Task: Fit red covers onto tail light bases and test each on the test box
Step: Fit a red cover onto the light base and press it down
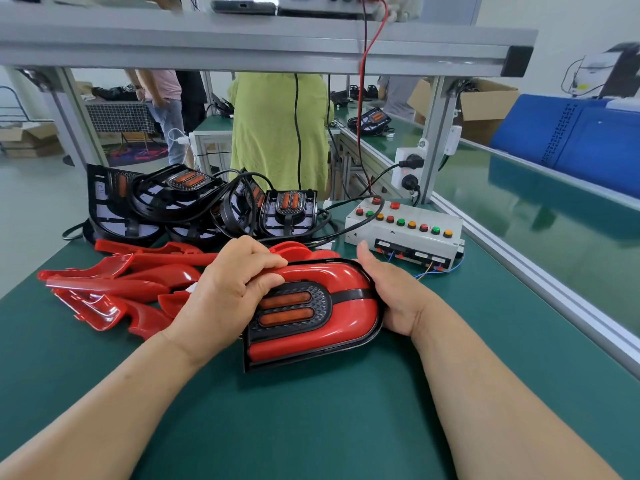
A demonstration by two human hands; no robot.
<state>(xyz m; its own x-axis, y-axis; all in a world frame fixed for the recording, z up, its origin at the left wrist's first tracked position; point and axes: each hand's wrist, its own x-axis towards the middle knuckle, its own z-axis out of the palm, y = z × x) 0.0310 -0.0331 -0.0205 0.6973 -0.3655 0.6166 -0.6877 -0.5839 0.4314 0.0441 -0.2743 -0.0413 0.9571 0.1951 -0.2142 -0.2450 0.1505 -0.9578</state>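
Observation:
A tail light with a red cover seated on its black base lies on the green table in front of me, two orange strips in its dark centre. My left hand grips its upper left edge, fingers curled over the red cover. My right hand cups the rounded right end, thumb up along the edge. Loose red covers lie in a heap to the left. Bare black bases with cables are piled behind them. The white test box with coloured buttons stands at the back right.
An aluminium frame with a shelf spans the bench overhead, a red wire hanging from it. A white power strip is fixed to the right post. A person in a green top stands behind the bench. A glass-edged conveyor runs along the right.

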